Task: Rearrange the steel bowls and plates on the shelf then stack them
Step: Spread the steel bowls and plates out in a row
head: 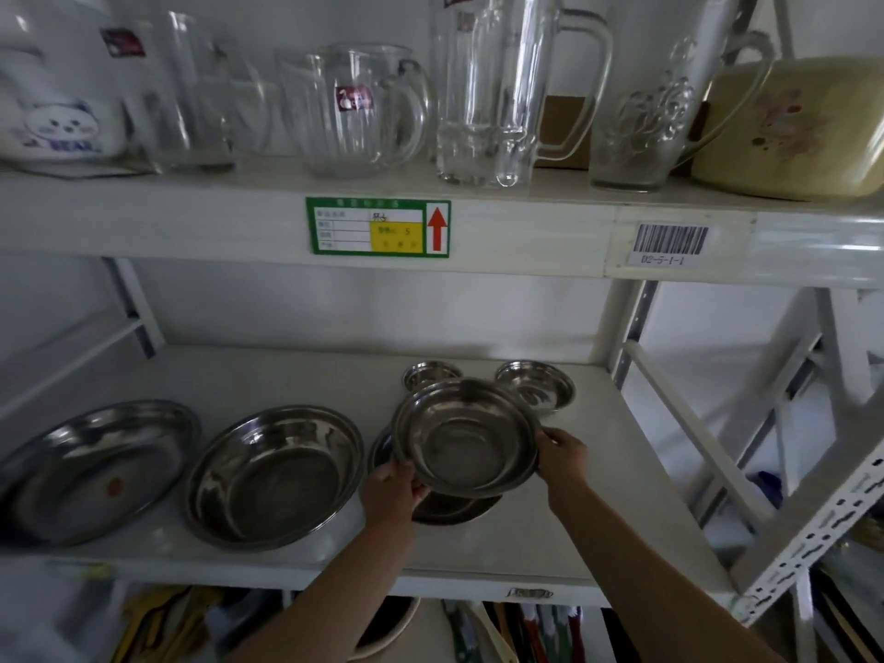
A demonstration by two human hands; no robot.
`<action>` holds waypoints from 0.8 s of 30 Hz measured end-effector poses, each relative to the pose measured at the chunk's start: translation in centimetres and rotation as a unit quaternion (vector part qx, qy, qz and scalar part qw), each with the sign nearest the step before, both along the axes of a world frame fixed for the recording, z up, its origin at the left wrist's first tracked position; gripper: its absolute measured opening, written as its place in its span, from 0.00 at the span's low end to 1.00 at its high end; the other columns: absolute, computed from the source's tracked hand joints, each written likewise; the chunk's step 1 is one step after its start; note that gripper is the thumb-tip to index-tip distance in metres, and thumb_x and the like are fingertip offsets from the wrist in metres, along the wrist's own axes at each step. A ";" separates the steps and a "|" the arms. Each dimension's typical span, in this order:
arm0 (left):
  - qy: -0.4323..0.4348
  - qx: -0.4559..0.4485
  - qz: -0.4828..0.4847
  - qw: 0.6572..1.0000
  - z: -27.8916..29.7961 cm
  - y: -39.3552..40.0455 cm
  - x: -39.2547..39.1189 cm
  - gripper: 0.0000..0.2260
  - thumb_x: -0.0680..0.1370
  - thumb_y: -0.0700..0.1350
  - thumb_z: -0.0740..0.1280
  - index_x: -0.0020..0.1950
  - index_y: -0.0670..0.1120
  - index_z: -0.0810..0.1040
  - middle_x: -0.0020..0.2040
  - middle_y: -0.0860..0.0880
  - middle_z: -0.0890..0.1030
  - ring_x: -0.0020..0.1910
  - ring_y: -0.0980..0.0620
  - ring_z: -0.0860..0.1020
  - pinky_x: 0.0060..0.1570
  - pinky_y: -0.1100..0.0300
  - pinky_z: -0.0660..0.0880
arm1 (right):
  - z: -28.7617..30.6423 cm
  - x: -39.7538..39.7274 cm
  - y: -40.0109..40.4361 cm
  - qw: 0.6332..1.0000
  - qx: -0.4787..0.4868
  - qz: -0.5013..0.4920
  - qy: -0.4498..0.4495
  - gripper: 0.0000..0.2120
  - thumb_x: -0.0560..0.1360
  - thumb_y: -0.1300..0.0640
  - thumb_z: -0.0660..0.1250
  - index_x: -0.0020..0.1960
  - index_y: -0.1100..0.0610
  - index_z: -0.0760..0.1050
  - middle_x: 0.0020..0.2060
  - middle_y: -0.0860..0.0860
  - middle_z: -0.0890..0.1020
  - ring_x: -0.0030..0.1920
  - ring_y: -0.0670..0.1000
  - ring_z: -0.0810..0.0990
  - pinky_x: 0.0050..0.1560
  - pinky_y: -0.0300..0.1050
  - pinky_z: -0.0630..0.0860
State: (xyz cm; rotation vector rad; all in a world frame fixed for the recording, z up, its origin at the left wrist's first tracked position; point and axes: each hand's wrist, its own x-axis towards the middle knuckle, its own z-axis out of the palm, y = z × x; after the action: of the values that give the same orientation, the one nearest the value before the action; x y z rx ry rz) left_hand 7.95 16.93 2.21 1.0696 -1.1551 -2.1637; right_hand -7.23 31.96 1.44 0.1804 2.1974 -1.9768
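A medium steel bowl (466,437) is held tilted above the white shelf (564,528). My left hand (393,488) grips its left rim and my right hand (560,453) grips its right rim. Under it lies a flat steel plate (449,512), mostly hidden by the bowl. To the left sit a large steel bowl (275,476) and an oval steel plate (91,468). Behind the held bowl stand a small steel bowl (428,373) and a small steel dish (538,385).
The upper shelf (287,222) carries glass jugs (363,107) and mugs, close overhead. A white upright post (626,327) bounds the shelf at the right. Utensils lie on the shelf below (502,624). Bare shelf surface shows at the front right.
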 end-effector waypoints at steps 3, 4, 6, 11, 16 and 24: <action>-0.015 -0.006 0.025 1.000 -0.7 -1.1 0.6 0.07 0.79 0.34 0.63 0.42 0.37 0.77 0.40 0.41 0.76 0.45 0.44 0.75 0.49 0.50 0.80 | -0.5 0.5 -1.6 1.000 0.008 0.010 -0.006 0.10 0.78 0.60 0.65 0.54 0.61 0.82 0.42 0.58 0.82 0.41 0.56 0.78 0.46 0.49 0.77; -0.015 -0.004 0.031 0.999 -1.0 -1.4 0.7 0.07 0.79 0.33 0.62 0.42 0.37 0.76 0.39 0.41 0.76 0.45 0.44 0.75 0.49 0.52 0.80 | -0.7 0.7 -1.9 1.000 0.014 0.014 -0.006 0.09 0.78 0.60 0.64 0.54 0.62 0.81 0.41 0.59 0.82 0.40 0.56 0.78 0.44 0.48 0.76; -0.016 -0.012 0.037 0.999 -1.6 -1.9 1.0 0.06 0.79 0.31 0.61 0.45 0.35 0.76 0.39 0.41 0.75 0.46 0.45 0.74 0.39 0.60 0.81 | -1.1 1.0 -2.4 0.999 0.026 0.018 0.002 0.09 0.78 0.60 0.65 0.53 0.62 0.81 0.40 0.59 0.81 0.37 0.55 0.77 0.38 0.44 0.74; -0.035 -0.024 0.038 0.998 -3.3 -2.2 1.3 0.04 0.77 0.31 0.63 0.46 0.36 0.77 0.40 0.41 0.77 0.40 0.49 0.77 0.42 0.57 0.77 | -2.3 1.4 -2.8 0.999 0.048 0.017 0.000 0.10 0.78 0.57 0.66 0.53 0.62 0.81 0.39 0.59 0.81 0.36 0.55 0.76 0.33 0.40 0.71; -0.049 -0.034 0.043 0.997 -4.8 -2.3 1.2 0.06 0.77 0.30 0.64 0.53 0.32 0.78 0.43 0.39 0.79 0.39 0.49 0.78 0.33 0.63 0.79 | -3.0 1.6 -2.7 0.998 0.059 0.011 0.000 0.11 0.77 0.55 0.67 0.53 0.62 0.81 0.44 0.60 0.83 0.43 0.57 0.80 0.42 0.45 0.74; -0.071 -0.040 0.054 0.995 -5.9 -2.7 0.9 0.08 0.77 0.32 0.65 0.54 0.33 0.80 0.40 0.42 0.78 0.40 0.49 0.76 0.42 0.57 0.78 | -4.2 1.8 -3.0 0.996 0.091 0.011 -0.001 0.11 0.77 0.55 0.67 0.53 0.60 0.82 0.45 0.58 0.84 0.47 0.59 0.81 0.45 0.47 0.75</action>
State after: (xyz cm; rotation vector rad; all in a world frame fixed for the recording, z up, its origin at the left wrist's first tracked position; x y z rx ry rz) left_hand 8.83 14.20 -3.73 1.2373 -1.2065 -1.9693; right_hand -5.48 28.91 -2.77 0.1820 2.3666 -1.7649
